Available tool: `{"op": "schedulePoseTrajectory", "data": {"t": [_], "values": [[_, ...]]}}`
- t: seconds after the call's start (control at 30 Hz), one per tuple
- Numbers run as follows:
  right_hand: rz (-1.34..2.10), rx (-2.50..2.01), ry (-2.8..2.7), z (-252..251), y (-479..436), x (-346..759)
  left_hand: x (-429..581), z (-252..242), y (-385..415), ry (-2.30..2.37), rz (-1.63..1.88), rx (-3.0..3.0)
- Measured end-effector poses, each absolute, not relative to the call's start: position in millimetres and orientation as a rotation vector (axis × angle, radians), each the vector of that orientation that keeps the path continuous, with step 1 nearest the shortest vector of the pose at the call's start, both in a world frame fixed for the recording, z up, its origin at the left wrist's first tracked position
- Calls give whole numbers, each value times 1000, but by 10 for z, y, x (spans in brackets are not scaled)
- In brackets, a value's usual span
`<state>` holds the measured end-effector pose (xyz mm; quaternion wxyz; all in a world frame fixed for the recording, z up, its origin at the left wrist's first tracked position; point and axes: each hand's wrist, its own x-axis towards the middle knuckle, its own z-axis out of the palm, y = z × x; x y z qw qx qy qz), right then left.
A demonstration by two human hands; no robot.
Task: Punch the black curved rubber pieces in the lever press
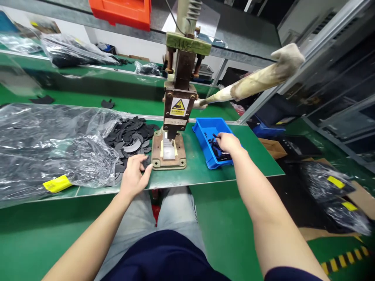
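Observation:
My left hand (134, 175) rests at the table's front edge, between a pile of black curved flat pieces (131, 134) and the base of a hand press (169, 162). Its thumb stands apart from the bent fingers, and nothing shows in it. Over a blue plastic bin (208, 158), my right hand (229, 143) reaches in with its fingers pinched on a small black part (216, 136). More small black parts (215, 148) lie in that bin. Beneath the press ram sits a pale metal plate (169, 152).
The press lever (252, 84) sticks out to the upper right, above my right arm. A large clear plastic bag (58, 144) of black pieces covers the table's left side. An orange bin (121, 11) stands on the shelf above. Cardboard and bagged parts (331, 183) lie at the right.

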<state>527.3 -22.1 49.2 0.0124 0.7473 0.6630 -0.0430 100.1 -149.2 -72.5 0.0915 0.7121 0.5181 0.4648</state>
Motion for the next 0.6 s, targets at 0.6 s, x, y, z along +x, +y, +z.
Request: {"op": "schedulePoseTrajectory", "data": {"t": [0.6], "values": [[-1647,1431,2917,127,-1690,3679,1381,-83,-1701,724,1181,2198]]}}
